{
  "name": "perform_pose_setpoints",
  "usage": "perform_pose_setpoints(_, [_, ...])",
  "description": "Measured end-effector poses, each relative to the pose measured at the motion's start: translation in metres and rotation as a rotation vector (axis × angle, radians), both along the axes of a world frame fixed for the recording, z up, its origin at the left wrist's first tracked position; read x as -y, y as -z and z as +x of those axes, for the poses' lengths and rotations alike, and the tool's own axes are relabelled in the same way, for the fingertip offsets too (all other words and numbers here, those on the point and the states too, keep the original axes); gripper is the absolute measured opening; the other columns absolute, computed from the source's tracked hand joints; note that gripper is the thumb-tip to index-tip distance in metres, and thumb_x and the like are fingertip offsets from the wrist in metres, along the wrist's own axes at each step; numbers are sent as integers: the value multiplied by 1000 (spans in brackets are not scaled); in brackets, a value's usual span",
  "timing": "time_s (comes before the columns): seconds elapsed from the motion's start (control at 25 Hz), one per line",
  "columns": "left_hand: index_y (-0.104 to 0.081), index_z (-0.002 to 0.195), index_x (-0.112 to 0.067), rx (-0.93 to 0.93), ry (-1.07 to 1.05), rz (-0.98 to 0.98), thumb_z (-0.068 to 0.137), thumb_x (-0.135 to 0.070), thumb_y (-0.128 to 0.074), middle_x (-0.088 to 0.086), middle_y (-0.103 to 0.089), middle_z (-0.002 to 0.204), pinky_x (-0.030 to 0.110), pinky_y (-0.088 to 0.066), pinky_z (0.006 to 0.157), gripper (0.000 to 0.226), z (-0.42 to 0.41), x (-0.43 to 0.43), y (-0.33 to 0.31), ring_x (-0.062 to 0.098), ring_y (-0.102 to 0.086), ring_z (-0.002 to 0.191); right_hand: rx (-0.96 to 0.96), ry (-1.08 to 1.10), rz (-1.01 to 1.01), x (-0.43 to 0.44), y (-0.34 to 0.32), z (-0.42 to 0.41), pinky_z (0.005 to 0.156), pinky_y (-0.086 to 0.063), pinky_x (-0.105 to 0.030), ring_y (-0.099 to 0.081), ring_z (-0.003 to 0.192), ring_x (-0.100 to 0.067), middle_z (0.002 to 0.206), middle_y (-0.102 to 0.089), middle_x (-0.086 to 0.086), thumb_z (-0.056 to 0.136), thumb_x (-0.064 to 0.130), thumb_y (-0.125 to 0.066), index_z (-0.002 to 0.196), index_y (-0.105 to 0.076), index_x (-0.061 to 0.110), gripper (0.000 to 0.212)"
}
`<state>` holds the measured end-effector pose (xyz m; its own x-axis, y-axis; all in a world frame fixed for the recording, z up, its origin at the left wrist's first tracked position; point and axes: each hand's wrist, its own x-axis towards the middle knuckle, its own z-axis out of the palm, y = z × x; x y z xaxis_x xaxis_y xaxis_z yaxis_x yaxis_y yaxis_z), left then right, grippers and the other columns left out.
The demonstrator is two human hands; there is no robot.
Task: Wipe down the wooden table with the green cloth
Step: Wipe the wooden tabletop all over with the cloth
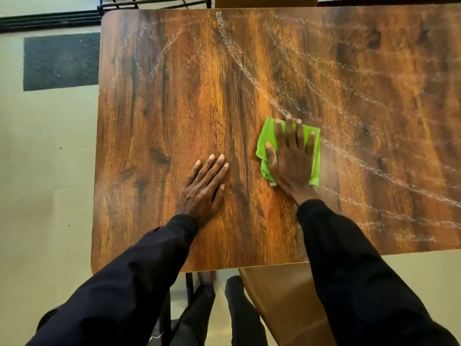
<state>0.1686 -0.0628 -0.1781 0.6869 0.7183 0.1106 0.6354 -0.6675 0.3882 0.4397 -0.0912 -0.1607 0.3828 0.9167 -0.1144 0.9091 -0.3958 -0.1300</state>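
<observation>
Sleeves; brown chair at table; mat beside.

I look down on a wooden table with a warm orange-brown top, dark grain streaks and rounded left corners. Pale, whitish curved streaks arc across its right half, while the left half shows only grain. A bright green cloth, folded into a small pad, lies flat a little right of centre, pressed under the straight, spread fingers of my right hand.
</observation>
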Motion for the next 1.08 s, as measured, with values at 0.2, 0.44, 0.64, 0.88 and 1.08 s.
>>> perform_pose_setpoints(0.2, [-46,158,-6,38,-6,11,108,-20,-50,12,-38,168,55,-27,130,51,0,-4,-4,30,-32,159,-14,-158,43,27,4,-46,135,-6,-65,-3,171,-36,184,-5,-9,113,52,-33,176,-16,22,71])
perform_pose_setpoints(0.44, [-41,160,-6,61,1,-36,110,-17,-49,12,-34,170,53,-22,132,52,-1,4,-6,29,-28,161,14,-207,3,169,8,-67,133,-13,-68,-6,171,-34,184,-6,-8,113,53,-31,175,-19,22,71])
perform_pose_setpoints(0.64, [-42,159,-2,114,-17,-83,112,-12,-47,16,-35,168,52,-19,134,48,-3,8,-4,31,-28,160,46,96,5,101,0,-51,134,-5,-67,-5,170,-37,184,-5,-11,113,56,-25,176,-15,21,72])
perform_pose_setpoints(0.88, [-44,155,4,152,-50,-173,110,-4,-50,23,-36,166,58,-20,132,46,-36,17,-9,40,-28,159,9,-341,27,145,7,-136,134,-9,-67,-6,170,-36,184,-9,-9,111,56,-34,175,-21,24,72])
perform_pose_setpoints(1.08, [-38,160,-1,37,-142,-96,112,-14,-47,18,-29,171,56,-18,132,51,-128,39,-5,34,-23,162,20,-229,4,136,1,-110,135,-6,-65,-6,170,-36,184,-9,-8,113,52,-33,175,-21,23,70])
